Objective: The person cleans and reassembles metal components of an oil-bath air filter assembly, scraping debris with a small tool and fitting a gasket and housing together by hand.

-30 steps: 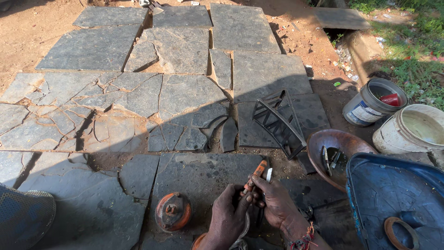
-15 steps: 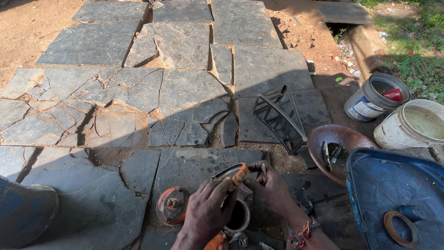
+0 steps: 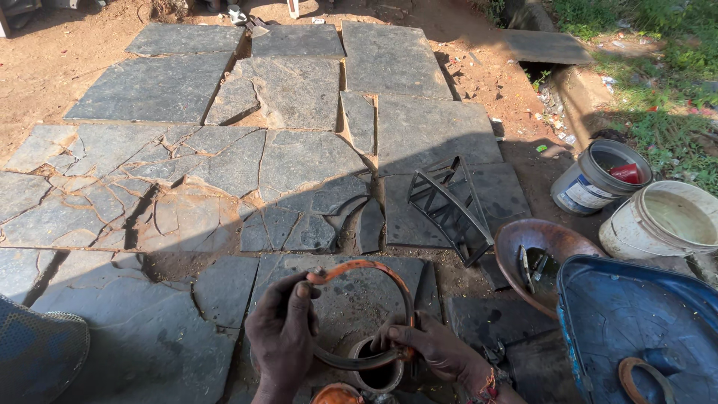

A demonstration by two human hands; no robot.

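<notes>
Both my hands hold a rusty orange metal ring (image 3: 378, 271), a thin hoop standing roughly upright over the stone slabs. My left hand (image 3: 283, 329) pinches the ring's upper left end between thumb and fingers. My right hand (image 3: 434, 346) grips its lower right part, fingers curled around the band. Just below the ring sits a small round cup-like part (image 3: 376, 375) with a dark opening. An orange rounded piece (image 3: 336, 393) shows at the bottom edge between my arms.
Cracked grey stone paving (image 3: 299, 172) covers the ground. A black metal frame (image 3: 449, 206) lies to the right. Beyond it are a rusty bowl (image 3: 535, 251), a blue metal cover (image 3: 636, 329), a paint bucket (image 3: 594, 179) and a white bucket (image 3: 658, 221). A shoe (image 3: 37, 359) is at bottom left.
My hands came up from a small tool near the orange piece and lifted the orange ring, which now stands higher and wider open between both hands.
</notes>
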